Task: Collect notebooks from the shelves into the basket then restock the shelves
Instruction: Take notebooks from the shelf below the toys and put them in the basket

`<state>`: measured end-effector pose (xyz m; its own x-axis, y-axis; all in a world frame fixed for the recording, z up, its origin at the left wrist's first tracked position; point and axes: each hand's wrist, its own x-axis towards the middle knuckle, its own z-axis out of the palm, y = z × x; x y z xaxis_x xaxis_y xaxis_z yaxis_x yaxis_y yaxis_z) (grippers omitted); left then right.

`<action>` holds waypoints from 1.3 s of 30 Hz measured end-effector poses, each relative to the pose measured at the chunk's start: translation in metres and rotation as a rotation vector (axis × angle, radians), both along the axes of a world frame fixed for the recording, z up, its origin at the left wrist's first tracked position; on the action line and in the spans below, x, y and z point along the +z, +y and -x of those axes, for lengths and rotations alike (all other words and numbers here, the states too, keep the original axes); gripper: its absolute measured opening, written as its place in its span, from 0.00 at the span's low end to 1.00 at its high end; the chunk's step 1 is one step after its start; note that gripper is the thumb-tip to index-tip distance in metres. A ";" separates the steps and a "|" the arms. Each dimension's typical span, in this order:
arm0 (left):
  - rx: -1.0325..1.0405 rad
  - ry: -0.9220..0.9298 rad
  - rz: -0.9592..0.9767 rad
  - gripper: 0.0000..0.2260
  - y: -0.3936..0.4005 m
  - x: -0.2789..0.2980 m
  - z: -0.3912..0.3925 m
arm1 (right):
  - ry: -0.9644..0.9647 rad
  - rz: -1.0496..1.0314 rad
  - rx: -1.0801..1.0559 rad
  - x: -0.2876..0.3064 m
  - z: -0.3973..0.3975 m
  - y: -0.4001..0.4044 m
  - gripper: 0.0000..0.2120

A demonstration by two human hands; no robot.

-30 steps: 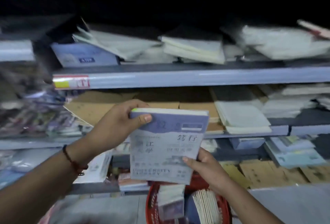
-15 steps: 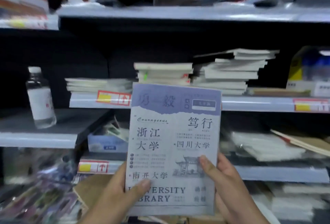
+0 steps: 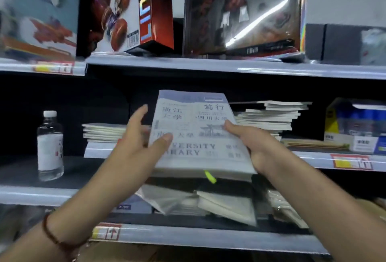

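Notebooks, a stack (image 3: 200, 136) of them with a pale blue-and-white printed cover on top, are being held flat in front of the middle shelf (image 3: 344, 158), and that shelf is the landmark for everything else. The stack is lying with its long axis pointing away from the person and into the shelf opening, far end tilted slightly up, near end hanging out past the shelf's front lip. A yellow-green tab is sticking out of its near edge.

The right hand (image 3: 253, 147) is gripping the stack's right edge, thumb curled over the cover and fingers hidden underneath. The left hand (image 3: 139, 144) is at the left edge, thumb pressing on the cover while its fingers are lying straight alongside; whether they are reaching under the stack cannot be told. Both hands are sitting about level with the shelf's lip, the right one looking the firmer hold.

On the shelf, one pile of notebooks (image 3: 271, 115) is sitting just behind and to the right of the held stack, and a lower pile (image 3: 102, 133) is sitting to the left. The gap between them seems to be straight ahead of the stack, so the coming move is probably a push forward along the long axis. A clear water bottle (image 3: 50, 147) is standing further left, and a blue-and-yellow box (image 3: 355, 124) is sitting at the shelf's right end. The basket is not in view.
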<state>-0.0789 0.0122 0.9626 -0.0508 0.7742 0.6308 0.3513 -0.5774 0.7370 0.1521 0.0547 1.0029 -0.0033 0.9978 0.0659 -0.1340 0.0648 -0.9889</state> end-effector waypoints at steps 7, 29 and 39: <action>0.323 1.131 -0.824 0.24 0.014 0.040 0.000 | -0.128 0.071 -0.057 0.045 -0.006 0.013 0.11; 0.563 1.079 -0.732 0.10 0.115 0.076 0.014 | -1.585 -0.913 -0.210 0.064 0.027 0.039 0.13; 0.523 1.065 -0.497 0.12 0.160 0.065 -0.001 | -1.554 -0.790 -0.183 0.043 0.026 0.095 0.20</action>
